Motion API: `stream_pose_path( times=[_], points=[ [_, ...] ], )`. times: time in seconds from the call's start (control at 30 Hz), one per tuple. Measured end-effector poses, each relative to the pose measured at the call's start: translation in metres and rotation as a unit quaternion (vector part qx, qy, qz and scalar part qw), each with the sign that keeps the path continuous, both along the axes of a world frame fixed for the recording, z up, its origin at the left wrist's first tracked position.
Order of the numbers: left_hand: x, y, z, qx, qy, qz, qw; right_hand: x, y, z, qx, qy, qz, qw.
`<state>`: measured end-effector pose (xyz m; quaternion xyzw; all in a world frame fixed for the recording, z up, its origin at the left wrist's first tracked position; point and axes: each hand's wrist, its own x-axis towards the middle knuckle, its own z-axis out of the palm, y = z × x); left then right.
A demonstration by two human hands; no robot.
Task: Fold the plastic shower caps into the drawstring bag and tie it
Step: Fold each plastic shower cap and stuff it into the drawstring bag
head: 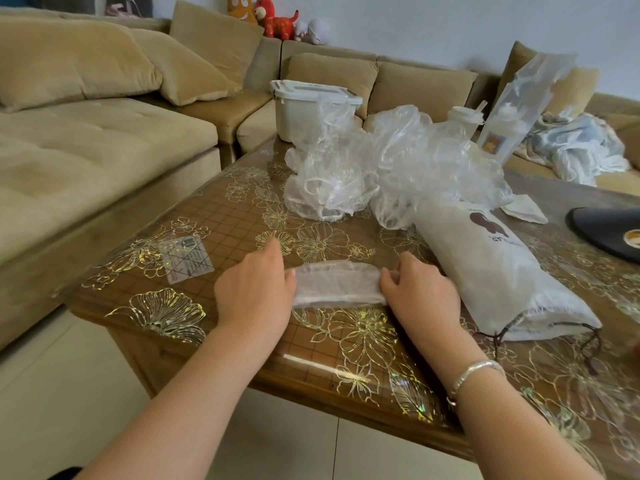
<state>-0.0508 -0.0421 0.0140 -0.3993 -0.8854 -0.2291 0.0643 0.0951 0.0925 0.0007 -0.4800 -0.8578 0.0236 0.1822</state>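
A clear plastic shower cap (337,284), folded into a flat half-moon strip, lies on the table between my hands. My left hand (256,289) holds its left end, fingers curled around the edge. My right hand (417,289) pinches its right end with curled fingers. Farther back sits a crumpled heap of loose shower caps (391,164). To the right lies the white drawstring bag (495,271), on its side, its mouth with the dark cord (588,341) facing the table's near edge.
The table (242,216) carries a clear floral cover. A white lidded container (304,105), a cup and a clear gift bag (519,105) stand at the back. A black dish (609,230) is at the right edge. A tan sofa wraps around behind.
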Motion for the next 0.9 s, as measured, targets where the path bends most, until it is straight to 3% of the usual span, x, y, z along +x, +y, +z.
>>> stream_pose_path(
  times=[0.1,0.23,0.37,0.47,0.57,0.7,0.83,0.9],
  points=[
    [0.004,0.001,0.001,0.056,0.04,-0.131,0.989,-0.003,0.003,-0.001,0.026,-0.027,-0.001,0.999],
    [0.016,0.006,-0.004,-0.032,0.031,-0.282,0.958,-0.005,0.002,-0.003,0.093,0.025,0.035,0.995],
    [0.01,0.008,-0.016,-0.101,0.01,-0.29,0.951,-0.007,-0.006,0.003,0.024,0.091,0.158,0.983],
    [0.007,0.011,-0.016,-0.13,-0.001,-0.292,0.948,-0.006,-0.017,0.003,-0.051,-0.009,0.223,0.973],
    [0.008,0.012,-0.016,-0.145,-0.013,-0.282,0.948,-0.003,-0.016,-0.003,-0.097,-0.088,0.214,0.968],
    [0.008,0.011,-0.016,-0.153,-0.015,-0.278,0.948,-0.005,-0.017,-0.004,-0.09,-0.11,0.203,0.969],
    [0.008,0.012,-0.016,-0.148,-0.03,-0.28,0.948,-0.003,-0.017,-0.004,-0.099,-0.091,0.213,0.968],
    [0.006,0.013,-0.015,-0.125,-0.079,-0.279,0.949,-0.001,-0.018,-0.005,-0.105,-0.035,0.215,0.97]
  ],
)
